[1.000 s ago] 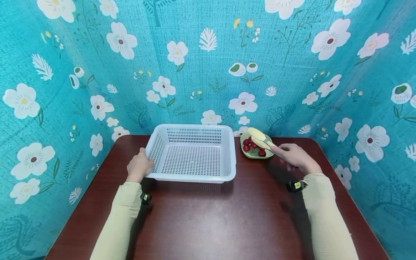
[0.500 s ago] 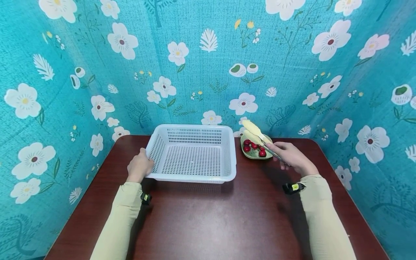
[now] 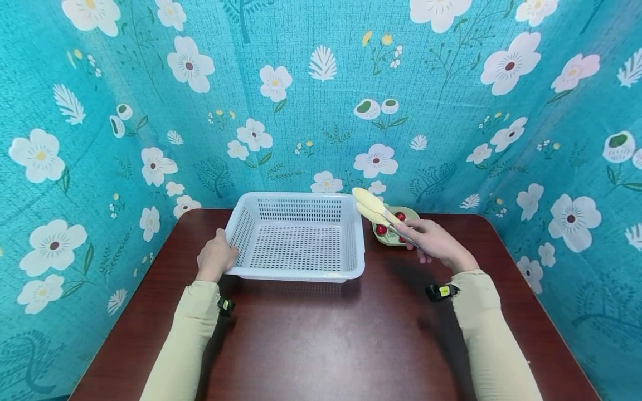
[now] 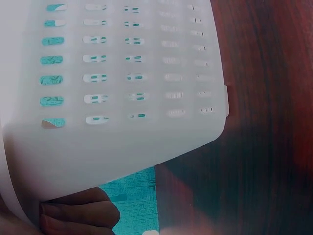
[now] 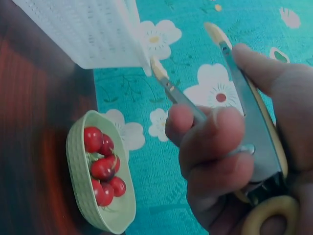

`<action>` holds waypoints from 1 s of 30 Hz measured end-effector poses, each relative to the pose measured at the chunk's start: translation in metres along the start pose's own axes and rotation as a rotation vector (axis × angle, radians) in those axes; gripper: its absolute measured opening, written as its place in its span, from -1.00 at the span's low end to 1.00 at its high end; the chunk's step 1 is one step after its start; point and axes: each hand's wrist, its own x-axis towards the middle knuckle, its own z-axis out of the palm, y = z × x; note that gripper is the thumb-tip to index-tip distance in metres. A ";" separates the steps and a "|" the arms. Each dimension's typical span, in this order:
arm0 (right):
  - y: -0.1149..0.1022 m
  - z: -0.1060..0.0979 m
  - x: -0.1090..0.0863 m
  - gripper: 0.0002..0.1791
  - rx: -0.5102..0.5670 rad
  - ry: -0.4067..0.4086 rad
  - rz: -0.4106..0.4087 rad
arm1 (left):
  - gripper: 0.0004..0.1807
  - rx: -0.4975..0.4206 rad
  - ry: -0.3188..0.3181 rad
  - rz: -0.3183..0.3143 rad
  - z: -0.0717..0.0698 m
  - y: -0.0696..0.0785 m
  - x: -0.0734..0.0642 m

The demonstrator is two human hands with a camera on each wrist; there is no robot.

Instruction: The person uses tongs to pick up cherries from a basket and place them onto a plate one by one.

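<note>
My left hand (image 3: 217,256) grips the left rim of a white perforated plastic basket (image 3: 353,267); curled fingers (image 4: 78,215) show beneath that rim in the left wrist view. In my right hand (image 3: 433,242) is a pair of metal tongs (image 3: 373,207) with pale yellow tips. The tips stand apart in the right wrist view, and I see nothing between them. They point left, over the basket's right rim. Below and behind them sits a small light green dish (image 5: 78,181) holding several red cherries (image 5: 102,169); the tongs partly hide it in the head view.
A dark reddish-brown table (image 3: 301,345) carries the basket and the dish. Teal floral cloth (image 3: 321,111) hangs behind the table and along both sides. The basket's floor (image 3: 296,248) shows bare through its open top.
My right hand has moved left with the tongs, from over the green dish to the basket's right rim. My left hand and the basket have stayed in place.
</note>
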 end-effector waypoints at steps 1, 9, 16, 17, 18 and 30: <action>0.000 0.002 0.001 -0.48 -0.011 -0.006 -0.008 | -0.51 0.000 0.002 0.001 0.000 0.000 0.000; -0.006 0.016 0.007 -0.43 -0.038 -0.062 -0.018 | -0.50 -0.005 0.014 0.011 0.002 -0.001 0.000; -0.009 0.018 0.007 -0.42 -0.037 -0.057 -0.017 | -0.50 -0.001 0.016 0.005 0.002 -0.002 0.001; -0.009 0.018 0.007 -0.42 -0.038 -0.059 -0.022 | -0.50 0.000 0.017 0.006 0.002 -0.002 0.001; -0.009 0.018 0.007 -0.42 -0.038 -0.057 -0.022 | -0.50 0.001 0.018 0.006 0.002 -0.002 0.001; -0.005 0.001 -0.003 -0.33 -0.060 0.050 0.002 | -0.50 -0.004 0.007 0.007 0.002 -0.001 0.000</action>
